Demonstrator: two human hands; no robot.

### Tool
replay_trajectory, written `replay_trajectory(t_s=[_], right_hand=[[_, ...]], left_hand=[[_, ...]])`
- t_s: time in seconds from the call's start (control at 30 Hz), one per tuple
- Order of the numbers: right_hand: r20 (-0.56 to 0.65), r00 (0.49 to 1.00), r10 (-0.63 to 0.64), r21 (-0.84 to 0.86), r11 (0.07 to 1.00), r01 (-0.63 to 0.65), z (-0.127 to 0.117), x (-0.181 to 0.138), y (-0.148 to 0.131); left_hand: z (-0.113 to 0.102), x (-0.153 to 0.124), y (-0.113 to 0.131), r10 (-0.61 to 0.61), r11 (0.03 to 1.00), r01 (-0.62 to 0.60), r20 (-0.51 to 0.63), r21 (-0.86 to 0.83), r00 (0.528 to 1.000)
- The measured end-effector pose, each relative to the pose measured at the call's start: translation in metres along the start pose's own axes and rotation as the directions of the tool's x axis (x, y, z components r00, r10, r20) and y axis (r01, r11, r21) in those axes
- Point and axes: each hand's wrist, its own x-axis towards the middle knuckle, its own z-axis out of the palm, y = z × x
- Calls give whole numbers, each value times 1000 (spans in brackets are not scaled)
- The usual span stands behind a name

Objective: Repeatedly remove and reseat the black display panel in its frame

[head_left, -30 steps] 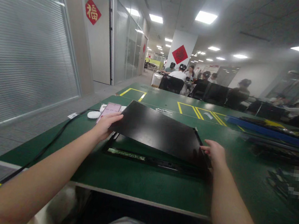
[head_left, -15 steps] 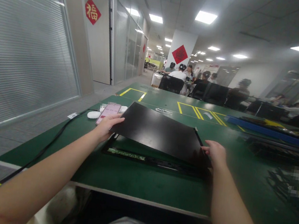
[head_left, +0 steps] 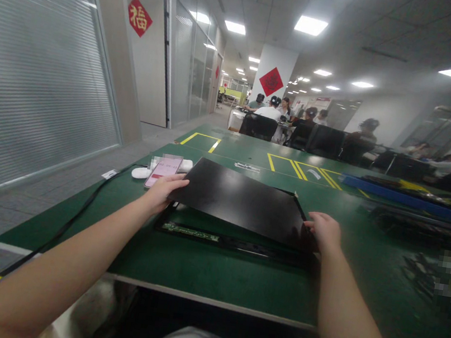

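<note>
A thin, dark, glossy screen panel (head_left: 242,199) slants over a black frame (head_left: 267,253), its left side raised above it. My left hand (head_left: 163,189) is closed on the panel's left edge, thumb on top and the other fingers partly hidden beneath. At the opposite edge my right hand (head_left: 324,229) is pinched with its fingertips on the panel's right side, close against the frame's rim; whether it also grips the rim I cannot tell. A green circuit board strip (head_left: 190,232) shows along the frame's near side. The panel hides most of the frame's inside.
Left of the panel lie a phone (head_left: 164,171) and a white mouse (head_left: 141,173) on the green table (head_left: 209,277). A black cable (head_left: 84,207) crosses the table's left edge. Dark parts and a blue strip (head_left: 415,201) lie at right. Several people sit at tables beyond.
The panel has sunk slightly toward the frame, its far edge now lower, so more of the frame's far rim shows. Both hands keep nearly the same places.
</note>
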Motion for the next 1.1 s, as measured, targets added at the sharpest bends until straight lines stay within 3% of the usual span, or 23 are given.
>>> replay_trajectory(t_s=[0.5, 1.1], right_hand=[[-2, 999, -45, -128, 991, 45, -1, 6, 5], [6, 996, -92, -289, 953, 90, -3, -1, 0]], left_hand=[[1, -1, 0, -82, 996, 82, 11, 31, 997], [1, -2, -3, -89, 990, 87, 10, 111, 996]])
